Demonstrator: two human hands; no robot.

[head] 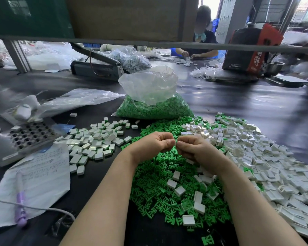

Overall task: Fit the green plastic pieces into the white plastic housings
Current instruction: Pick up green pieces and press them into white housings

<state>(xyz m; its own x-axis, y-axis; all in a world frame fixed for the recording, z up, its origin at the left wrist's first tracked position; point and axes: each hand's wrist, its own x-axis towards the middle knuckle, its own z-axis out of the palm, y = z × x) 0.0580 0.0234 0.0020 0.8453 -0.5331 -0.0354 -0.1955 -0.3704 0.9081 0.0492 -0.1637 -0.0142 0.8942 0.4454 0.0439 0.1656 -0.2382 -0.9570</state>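
Both hands (174, 144) perhaps pinch something hidden.

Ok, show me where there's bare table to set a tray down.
Bare black table lies right of the bag of green pieces, beyond the white housings. A narrow bare strip runs between the handwritten paper and the loose green pieces. Around both hands it is crowded with parts.

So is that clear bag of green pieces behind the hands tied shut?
No. The clear bag stands open at the top, its plastic mouth loose and upright above the green pieces inside it.
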